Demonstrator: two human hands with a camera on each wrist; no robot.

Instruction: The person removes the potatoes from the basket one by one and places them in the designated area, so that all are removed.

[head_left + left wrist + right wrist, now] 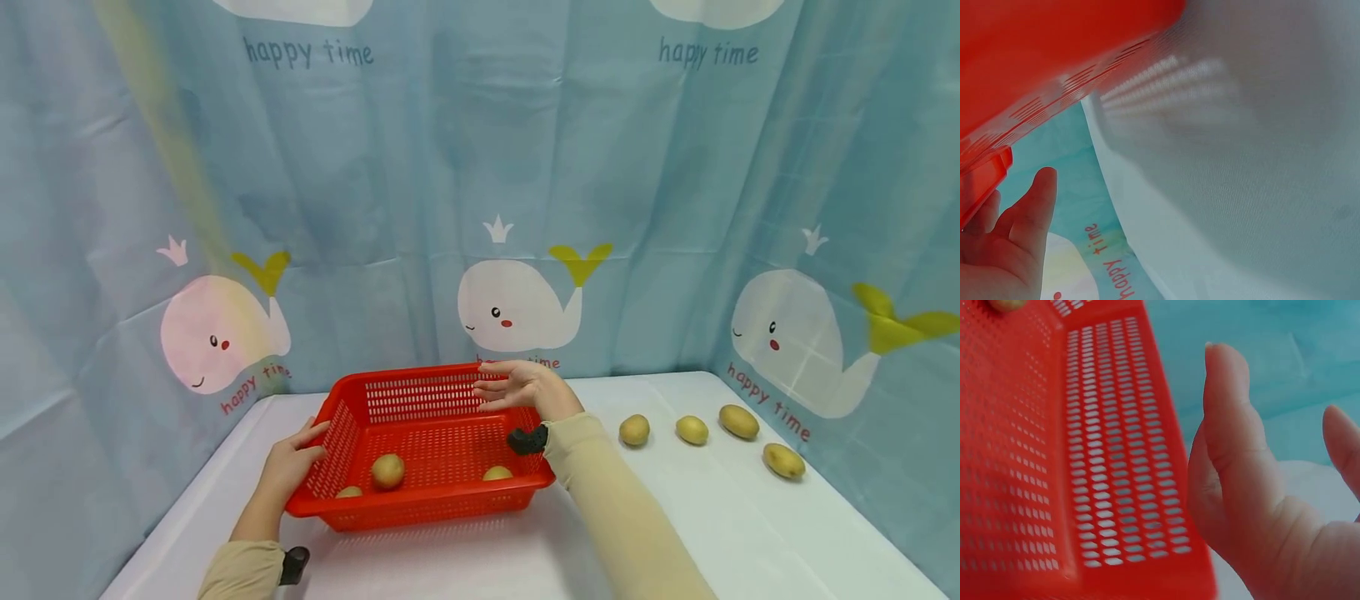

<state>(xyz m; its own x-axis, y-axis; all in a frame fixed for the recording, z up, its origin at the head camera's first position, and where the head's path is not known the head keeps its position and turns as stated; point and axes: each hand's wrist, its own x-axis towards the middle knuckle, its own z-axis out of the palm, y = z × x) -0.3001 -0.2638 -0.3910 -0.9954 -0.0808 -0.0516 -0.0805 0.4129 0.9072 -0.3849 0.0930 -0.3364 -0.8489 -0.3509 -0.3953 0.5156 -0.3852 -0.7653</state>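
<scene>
Slotted red plastic basket (431,506), rounded potatoes (387,472)

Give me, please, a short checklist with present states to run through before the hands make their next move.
1. Right hand empty: ok; it holds nothing.
2. Right hand well away from the red basket: not ok; it is close to the basket's right end.
3. Left hand at the basket's left rim: ok, though how firmly it grips, I cannot tell.
4. Basket bottom flat on the table: cannot tell.
5. Potatoes in the basket visible: ok; three show.
6. Loose potatoes uncovered: ok; four lie on the table's right side.
</scene>
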